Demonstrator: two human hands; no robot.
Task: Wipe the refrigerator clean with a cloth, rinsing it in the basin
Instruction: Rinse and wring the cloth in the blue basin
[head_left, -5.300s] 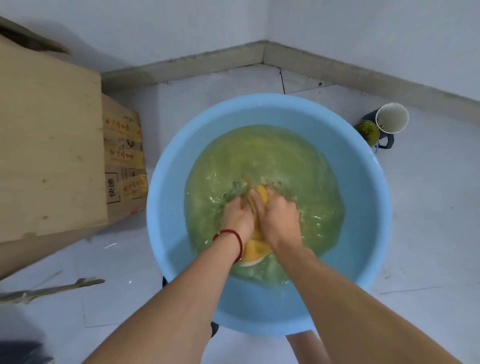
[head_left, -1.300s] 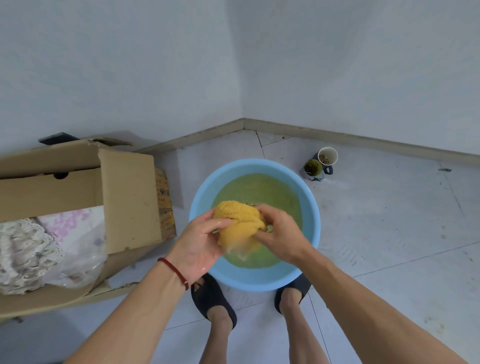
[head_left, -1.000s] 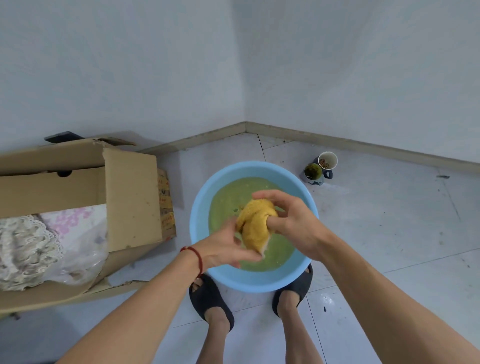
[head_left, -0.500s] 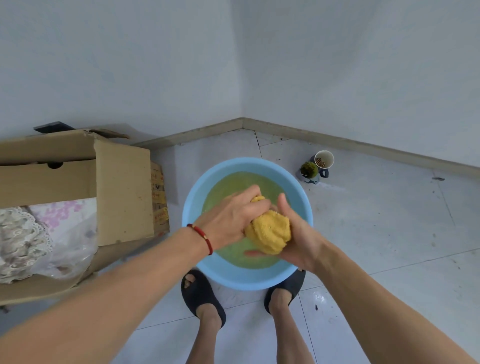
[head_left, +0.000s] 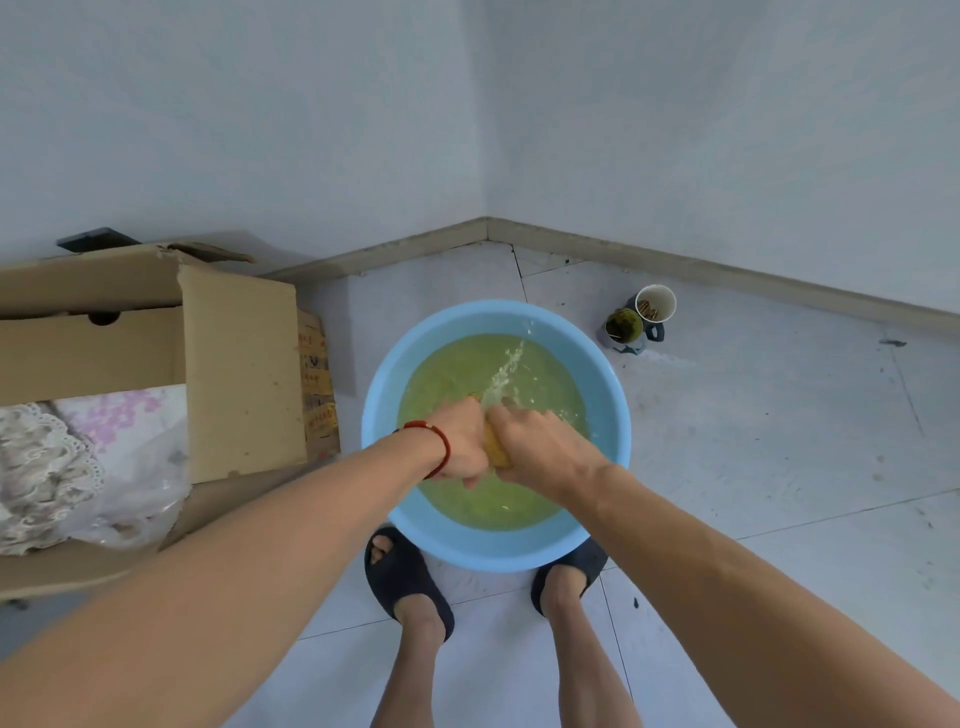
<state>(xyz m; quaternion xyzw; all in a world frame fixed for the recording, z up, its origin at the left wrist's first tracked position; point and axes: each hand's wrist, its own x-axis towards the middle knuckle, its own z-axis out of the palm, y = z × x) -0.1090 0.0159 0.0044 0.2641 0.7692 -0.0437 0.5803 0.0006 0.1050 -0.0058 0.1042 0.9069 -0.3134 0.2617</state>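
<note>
A light blue basin (head_left: 496, 550) of greenish water stands on the floor in front of my feet. Above it, my left hand (head_left: 462, 441) and my right hand (head_left: 540, 447) grip the yellow cloth (head_left: 494, 451) tightly between them. Only a narrow strip of the cloth shows between my fists. Water (head_left: 506, 371) squirts out of the cloth and falls into the basin. The refrigerator is out of view.
An open cardboard box (head_left: 239, 364) with lace fabric and a plastic bag stands at the left, close to the basin. Two cups (head_left: 641, 319) sit on the floor at the basin's far right. Walls meet in the corner behind. My slippered feet (head_left: 408, 582) touch the basin's near rim.
I rose from crouching with the cloth under water and lifted it out. In the last second my hands turned it and closed tight round it; water now squirts out.
</note>
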